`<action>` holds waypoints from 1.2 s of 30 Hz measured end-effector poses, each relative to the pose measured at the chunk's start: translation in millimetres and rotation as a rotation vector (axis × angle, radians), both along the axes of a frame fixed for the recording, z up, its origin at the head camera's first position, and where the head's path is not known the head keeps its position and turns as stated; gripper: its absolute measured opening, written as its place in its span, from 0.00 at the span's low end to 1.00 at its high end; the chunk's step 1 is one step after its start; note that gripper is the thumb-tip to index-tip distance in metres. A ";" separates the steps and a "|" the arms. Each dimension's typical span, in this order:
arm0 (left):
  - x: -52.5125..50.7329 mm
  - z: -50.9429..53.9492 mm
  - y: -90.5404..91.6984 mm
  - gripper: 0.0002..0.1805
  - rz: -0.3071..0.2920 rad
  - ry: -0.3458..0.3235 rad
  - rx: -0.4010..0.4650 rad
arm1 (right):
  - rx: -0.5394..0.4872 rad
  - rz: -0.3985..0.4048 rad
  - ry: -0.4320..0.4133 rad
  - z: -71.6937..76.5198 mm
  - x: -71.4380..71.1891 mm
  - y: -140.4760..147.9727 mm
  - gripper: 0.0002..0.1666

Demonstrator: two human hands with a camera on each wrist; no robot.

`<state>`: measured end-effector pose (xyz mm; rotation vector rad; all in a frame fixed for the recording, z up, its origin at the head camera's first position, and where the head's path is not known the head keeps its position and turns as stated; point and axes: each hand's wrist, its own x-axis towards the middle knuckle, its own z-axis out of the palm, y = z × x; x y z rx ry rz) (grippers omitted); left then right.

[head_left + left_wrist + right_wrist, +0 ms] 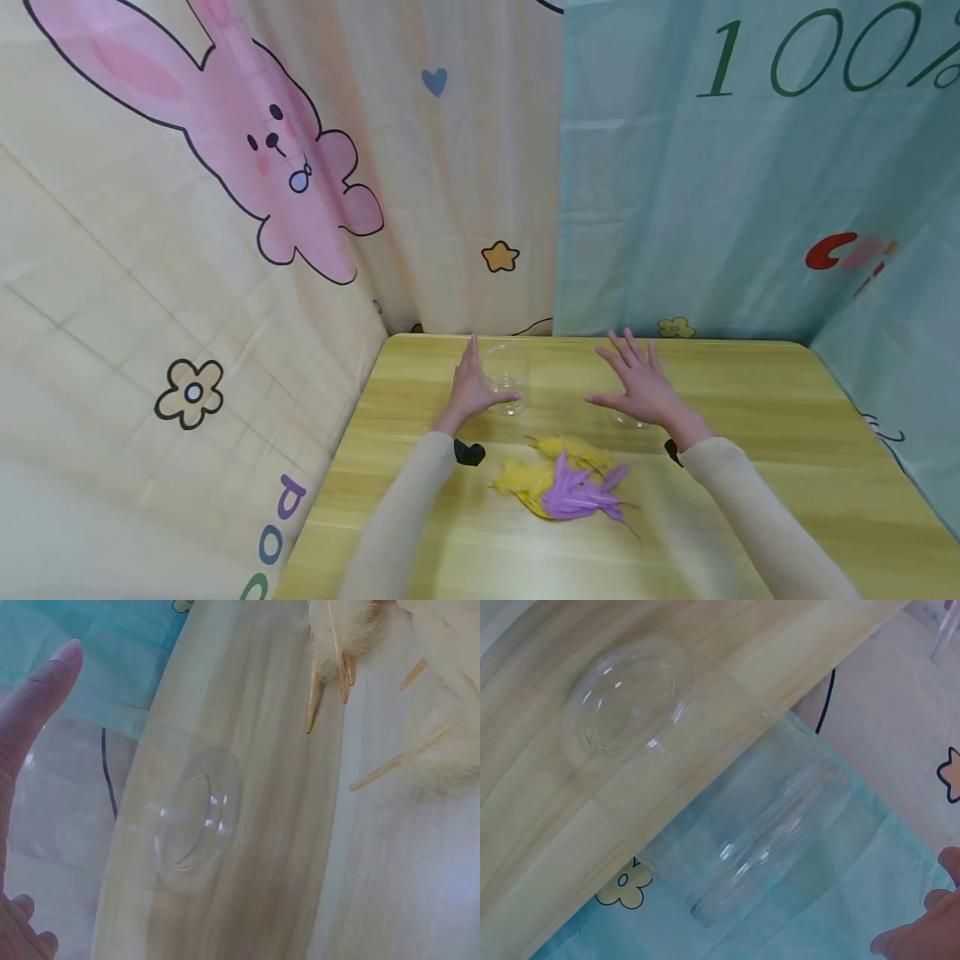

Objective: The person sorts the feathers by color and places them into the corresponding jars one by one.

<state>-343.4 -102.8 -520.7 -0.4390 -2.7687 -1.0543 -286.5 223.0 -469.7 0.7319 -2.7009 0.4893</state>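
A clear, round, see-through container stands upright towards the back of the table. Beside it, my left hand is spread, its thumb passing in front of the container in the head view. My right hand is also spread, fingers apart, over a second clear container that it mostly hides. The right wrist view shows this second container's base and its long transparent wall. Neither hand holds anything. Yellow feathers and purple feathers lie in a loose pile between the forearms.
The wood-grain table ends at the back against hanging curtains, one cream and one teal. A cream printed cloth hangs along the left side. A dark band sits at the left wrist.
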 end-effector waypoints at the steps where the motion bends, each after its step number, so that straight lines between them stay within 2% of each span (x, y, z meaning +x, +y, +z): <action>1: -1.4 -4.9 -0.3 0.79 0.012 -0.010 0.045 | -0.004 0.009 0.002 -1.6 -0.3 -0.6 0.52; 4: -3.0 -16.7 0.1 0.79 0.022 -0.040 0.187 | -0.009 0.043 0.014 -7.3 -1.2 -3.3 0.51; 8: -4.6 -26.5 3.6 0.80 -0.006 -0.037 0.335 | 0.005 0.107 0.059 -13.9 -2.6 -10.3 0.48; 11: -6.8 -29.8 7.3 0.80 -0.023 -0.032 0.410 | 0.024 0.174 0.092 -19.8 -3.6 -17.9 0.44; 14: -9.8 -31.4 11.7 0.81 -0.016 -0.048 0.458 | 0.053 0.237 0.087 -28.9 -4.6 -24.4 0.38; 18: -14.5 -34.2 17.9 0.81 0.005 -0.069 0.464 | 0.069 0.301 0.048 -43.6 -5.6 -29.5 0.29; 21: -16.3 -35.9 21.3 0.80 0.005 -0.072 0.468 | 0.070 0.319 0.019 -55.5 -6.0 -32.2 0.22; 26: -15.0 -39.6 20.5 0.77 -0.001 -0.087 0.472 | 0.090 0.326 -0.088 -70.5 -5.3 -37.1 0.17; 30: -12.1 -42.2 15.5 0.71 0.008 -0.094 0.422 | 0.084 0.321 -0.169 -78.3 -6.4 -39.4 0.14; 36: -12.2 -41.9 12.3 0.61 0.016 -0.117 0.369 | 0.039 0.322 -0.225 -86.6 -10.8 -41.0 0.09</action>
